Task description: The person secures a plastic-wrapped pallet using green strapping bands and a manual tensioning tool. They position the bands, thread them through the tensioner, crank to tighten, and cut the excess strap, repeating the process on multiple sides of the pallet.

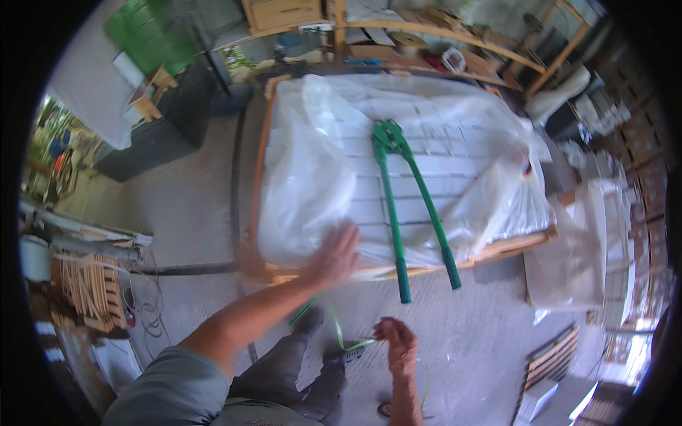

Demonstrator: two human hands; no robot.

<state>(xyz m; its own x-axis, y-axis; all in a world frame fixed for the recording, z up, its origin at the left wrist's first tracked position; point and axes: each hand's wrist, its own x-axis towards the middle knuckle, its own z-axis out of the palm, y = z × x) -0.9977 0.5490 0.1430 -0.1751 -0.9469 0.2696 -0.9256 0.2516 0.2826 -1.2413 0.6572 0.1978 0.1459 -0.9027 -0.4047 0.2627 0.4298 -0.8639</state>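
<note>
A wooden-edged pallet (529, 241) bears flat white boards or boxes (419, 167), partly covered by crumpled clear plastic film (302, 177). My left hand (335, 254), blurred, lies on the film at the near edge with its fingers stretched out. Lower down, my right hand (398, 342) is closed on a light green strap (339, 328). The strap hangs in a curve from the fingers toward my shoes, below the pallet's near side. On the load rests a green long-handled tool (389, 138), like a strapping sealer or bolt cutters; its handles overhang the near edge.
Wooden shelving (426, 28) with assorted goods stands behind the pallet. A dark box (167, 131) is at the far left. Wooden slats (89, 287) are stacked left. To the right stand a film-wrapped stack (568, 248) and a slatted wooden piece (553, 356) on the concrete floor.
</note>
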